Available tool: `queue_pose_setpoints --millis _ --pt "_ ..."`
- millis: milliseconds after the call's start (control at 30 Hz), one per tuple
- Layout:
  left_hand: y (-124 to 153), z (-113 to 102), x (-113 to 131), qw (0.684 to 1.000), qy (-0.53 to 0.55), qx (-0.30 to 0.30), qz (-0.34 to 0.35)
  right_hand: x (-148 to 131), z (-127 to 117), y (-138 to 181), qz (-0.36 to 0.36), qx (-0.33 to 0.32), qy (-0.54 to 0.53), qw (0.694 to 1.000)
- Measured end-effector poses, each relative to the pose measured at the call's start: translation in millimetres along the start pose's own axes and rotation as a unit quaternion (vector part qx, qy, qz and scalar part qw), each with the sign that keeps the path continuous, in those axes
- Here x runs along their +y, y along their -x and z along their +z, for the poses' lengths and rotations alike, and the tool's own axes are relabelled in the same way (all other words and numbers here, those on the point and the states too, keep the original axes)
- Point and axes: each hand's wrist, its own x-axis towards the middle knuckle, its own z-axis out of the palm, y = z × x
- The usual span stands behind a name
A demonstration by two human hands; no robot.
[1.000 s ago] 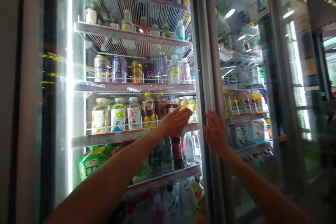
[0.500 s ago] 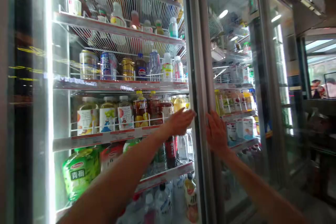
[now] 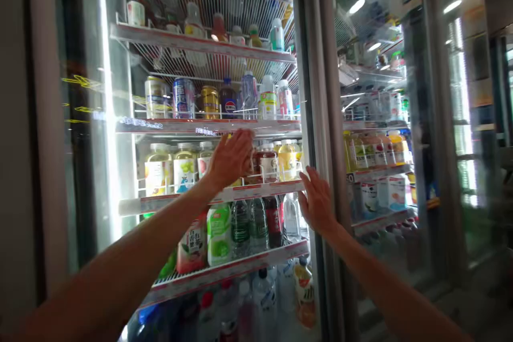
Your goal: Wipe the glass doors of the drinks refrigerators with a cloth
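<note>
Two glass-fronted coolers are seen side by side, the left cooler (image 3: 106, 117) brightly lit within and the right cooler (image 3: 417, 117) dimmer behind reflections. Between them a grey frame post (image 3: 320, 91) runs from top to bottom. In the left cooler a white wire shelf (image 3: 168, 202) with a red price strip is stocked with a row of juice bottles (image 3: 182, 168).

The left hand (image 3: 230, 159) is held up at this row, about midway along it, fingers extended and lightly curved, with nothing gripped. Whether glass lies between the palm and the bottles cannot be told. The right hand (image 3: 317, 204) is laid flat and spread against the frame post, just below the level of that shelf. A dark red-capped bottle (image 3: 267, 163) is seen between the two hands.
</note>
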Motion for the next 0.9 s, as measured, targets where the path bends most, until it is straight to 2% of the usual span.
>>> queue_pose_setpoints --millis 33,67,100,167,233,267,300,400,467,500,600,633,667,700,733,767,833,867,900 --pt "7.2 -4.3 -5.7 1.0 -0.011 0.007 -0.023 -8.1 3.3 -1.6 -0.003 -0.003 -0.007 1.0" --pt "19.2 -8.3 -5.2 1.0 -0.018 0.007 -0.018 -16.4 6.6 -3.2 -0.007 -0.01 -0.014 1.0" --pt "34.9 -11.9 0.0 1.0 -0.019 -0.002 0.018 -24.9 9.7 -4.8 -0.012 -0.015 -0.02 1.0" --pt "69.7 -18.8 13.4 0.99 -0.012 -0.038 0.135 -41.2 14.9 -8.5 -0.023 -0.021 -0.032 0.999" --pt "95.1 -26.1 12.6 0.976 -0.005 -0.065 0.209 -54.9 17.9 -14.0 -0.031 -0.016 -0.044 0.998" --pt "101.3 -30.1 3.7 0.976 -0.006 -0.068 0.205 -60.7 18.7 -17.3 -0.034 -0.012 -0.05 0.998" --pt "103.5 -34.2 -9.9 0.984 -0.014 -0.061 0.169 -66.0 19.2 -20.7 -0.036 -0.009 -0.055 0.998" --pt "102.6 -44.8 -52.3 0.998 -0.059 -0.008 -0.014 -80.0 20.9 -27.7 -0.039 -0.011 -0.066 0.997" --pt "111.7 -49.0 -57.4 0.996 -0.07 0.008 -0.059 -88.8 23.4 -27.0 -0.044 -0.016 -0.072 0.996" --pt "120.9 -50.3 -51.3 0.997 -0.064 0.001 -0.041 -92.9 25.1 -25.0 -0.048 -0.019 -0.075 0.996" --pt "154.6 -54.4 -25.9 0.992 -0.021 -0.053 0.116 -102.1 29.8 -17.3 -0.069 -0.032 -0.083 0.994" --pt "162.9 -56.6 -24.9 0.986 -0.013 -0.069 0.151 -103.7 30.8 -15.6 -0.076 -0.037 -0.085 0.993" --pt "168.1 -59.4 -30.4 0.985 -0.011 -0.079 0.156 -104.7 31.3 -14.8 -0.079 -0.038 -0.085 0.993" --pt "170.3 -62.8 -42.1 0.989 -0.016 -0.078 0.127 -105.2 31.3 -14.8 -0.078 -0.034 -0.086 0.993" --pt "170.3 -66.4 -58.0 0.995 -0.029 -0.064 0.065 -105.6 30.8 -15.4 -0.075 -0.029 -0.086 0.993" --pt "169.4 -70.1 -75.4 0.998 -0.047 -0.038 -0.021 -106.0 29.9 -16.0 -0.07 -0.023 -0.087 0.993" --pt "170.9 -75.9 -101.8 0.98 -0.077 0.024 -0.182 -107.9 27.8 -15.7 -0.069 -0.017 -0.091 0.993" --pt "175.2 -77.6 -106.1 0.969 -0.085 0.04 -0.227 -109.7 26.9 -14.2 -0.073 -0.017 -0.094 0.993" --pt "182.4 -78.5 -103.6 0.966 -0.088 0.04 -0.239 -111.8 26.3 -11.7 -0.079 -0.019 -0.097 0.992"
